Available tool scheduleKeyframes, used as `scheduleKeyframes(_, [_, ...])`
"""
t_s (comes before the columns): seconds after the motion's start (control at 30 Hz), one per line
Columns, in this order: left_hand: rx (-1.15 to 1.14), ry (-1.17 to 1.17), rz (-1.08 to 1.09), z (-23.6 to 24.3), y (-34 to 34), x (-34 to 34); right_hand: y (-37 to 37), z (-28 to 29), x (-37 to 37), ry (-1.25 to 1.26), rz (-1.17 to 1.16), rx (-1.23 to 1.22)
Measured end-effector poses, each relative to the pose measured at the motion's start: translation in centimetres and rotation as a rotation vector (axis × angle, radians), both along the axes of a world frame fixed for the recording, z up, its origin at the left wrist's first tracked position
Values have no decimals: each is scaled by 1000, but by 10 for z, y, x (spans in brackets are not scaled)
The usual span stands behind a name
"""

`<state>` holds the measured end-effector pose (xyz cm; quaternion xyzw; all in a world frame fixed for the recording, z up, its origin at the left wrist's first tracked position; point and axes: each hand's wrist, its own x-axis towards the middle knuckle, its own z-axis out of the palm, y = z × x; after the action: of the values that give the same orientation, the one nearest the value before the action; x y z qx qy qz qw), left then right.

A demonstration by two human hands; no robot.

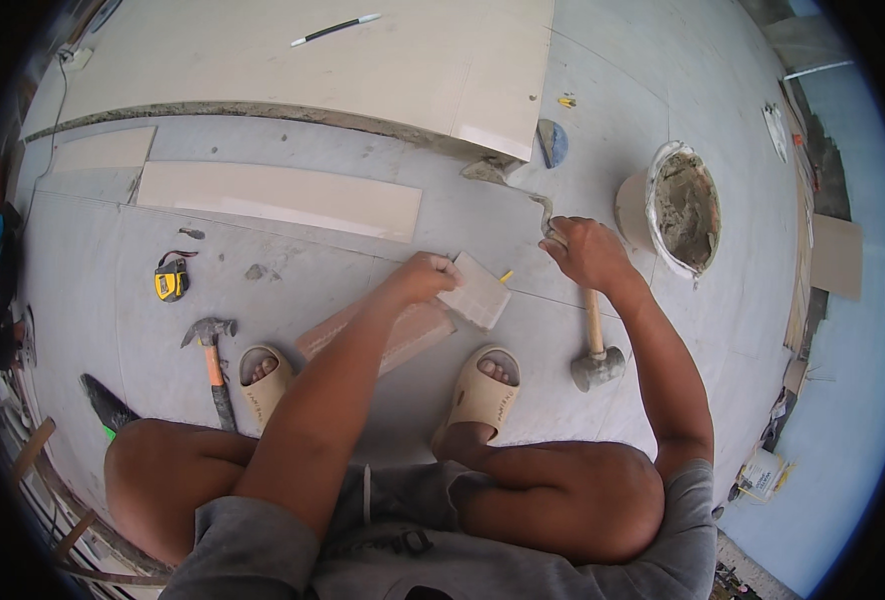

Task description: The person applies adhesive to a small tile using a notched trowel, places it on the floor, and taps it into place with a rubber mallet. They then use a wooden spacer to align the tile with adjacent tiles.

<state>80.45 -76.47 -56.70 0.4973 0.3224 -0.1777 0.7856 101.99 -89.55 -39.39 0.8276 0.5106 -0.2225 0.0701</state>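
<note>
My right hand [593, 252] grips the handle of a small trowel [489, 173]. Its mortar-smeared blade reaches to the lower corner of a raised slab [403, 70]. My left hand [428, 277] is closed on the left edge of a small beige tile piece [481, 292]; the fingers partly hide that edge. Below the left forearm a reddish-brown tile strip [413, 338] lies on the floor, partly covered by the arm. A mortar bucket [685, 210] stands to the right of my right hand. Beneath that hand is a rubber mallet [597, 367] with a wooden handle.
Long beige tile strips [281, 198] lie along the raised slab. At left are a yellow tape measure [172, 279] and a claw hammer [216, 372]. A marker [335, 30] rests on the slab. A round bluish piece [553, 144] lies near its corner. My sandalled feet flank the reddish-brown strip.
</note>
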Motion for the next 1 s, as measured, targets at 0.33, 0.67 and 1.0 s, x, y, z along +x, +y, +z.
scheduleKeyframes(0.33, [8, 33, -17, 6, 0, 2, 41, -11, 28, 2, -58, -76])
scheduleKeyframes(0.67, [32, 19, -22, 4, 1, 2, 42, 26, 13, -61, -43, -91])
scheduleKeyframes(1.0, [21, 35, -14, 5, 2, 4, -21, 83, -9, -105, -133, 134])
